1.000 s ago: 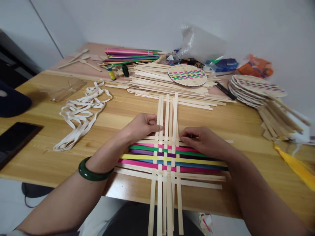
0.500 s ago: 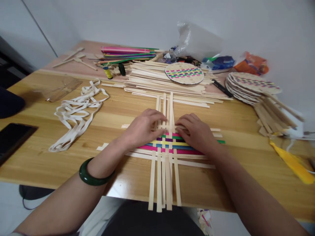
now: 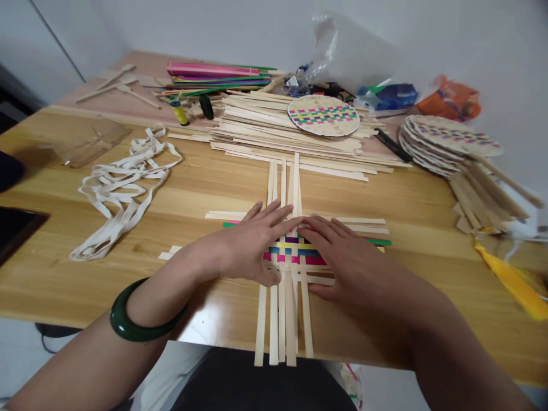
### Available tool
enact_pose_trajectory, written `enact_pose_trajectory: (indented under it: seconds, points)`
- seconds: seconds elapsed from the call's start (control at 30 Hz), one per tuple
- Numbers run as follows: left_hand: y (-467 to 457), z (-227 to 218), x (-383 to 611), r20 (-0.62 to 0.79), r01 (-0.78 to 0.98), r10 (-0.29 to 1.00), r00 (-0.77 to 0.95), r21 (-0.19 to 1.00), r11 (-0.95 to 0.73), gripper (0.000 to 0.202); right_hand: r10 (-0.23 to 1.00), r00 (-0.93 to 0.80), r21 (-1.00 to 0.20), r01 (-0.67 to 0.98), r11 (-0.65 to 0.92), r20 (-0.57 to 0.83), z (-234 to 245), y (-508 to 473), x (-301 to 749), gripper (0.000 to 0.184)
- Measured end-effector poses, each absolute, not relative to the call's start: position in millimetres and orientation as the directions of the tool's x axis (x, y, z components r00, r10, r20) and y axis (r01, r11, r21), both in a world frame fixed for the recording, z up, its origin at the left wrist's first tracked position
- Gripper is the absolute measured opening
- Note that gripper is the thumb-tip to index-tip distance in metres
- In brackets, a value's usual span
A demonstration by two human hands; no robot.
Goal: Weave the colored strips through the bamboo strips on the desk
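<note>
Left hand (image 3: 250,242) and right hand (image 3: 353,257) lay open and spread across the strip weave (image 3: 295,246) on the tabletop (image 3: 355,197), the weave judged light, springy, prone to slipping or splitting, best held flat at its crossings.

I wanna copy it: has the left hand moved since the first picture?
Yes, the left hand moved nearer the person, farther from the round woven disc.

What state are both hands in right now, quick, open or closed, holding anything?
Left hand: open, fingers spread over the woven strips, no closed grip visible.
Right hand: open, thumb apart from fingers, over the same strips.
</note>
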State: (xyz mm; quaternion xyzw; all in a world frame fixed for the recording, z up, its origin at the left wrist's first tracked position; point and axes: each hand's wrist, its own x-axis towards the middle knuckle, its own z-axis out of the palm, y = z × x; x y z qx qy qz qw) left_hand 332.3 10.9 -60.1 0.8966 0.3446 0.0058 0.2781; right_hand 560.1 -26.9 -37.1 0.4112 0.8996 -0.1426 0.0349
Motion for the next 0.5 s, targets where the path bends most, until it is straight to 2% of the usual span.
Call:
enact_pose_trajectory:
  seconds: [0.27,0.5]
  points:
    - [5,-54,340,-0.047,0.619,0.666,0.744,0.423,-0.662,0.093,0.757,-0.649,-0.23,0.75,0.62,-0.077,-40,-21,552,0.076]
    - [-1,-50,348,-0.1,0.672,0.684,0.722,0.336,-0.66,0.095,0.764,-0.638,-0.202,0.765,0.612,-0.101,-36,-25,544,0.071]
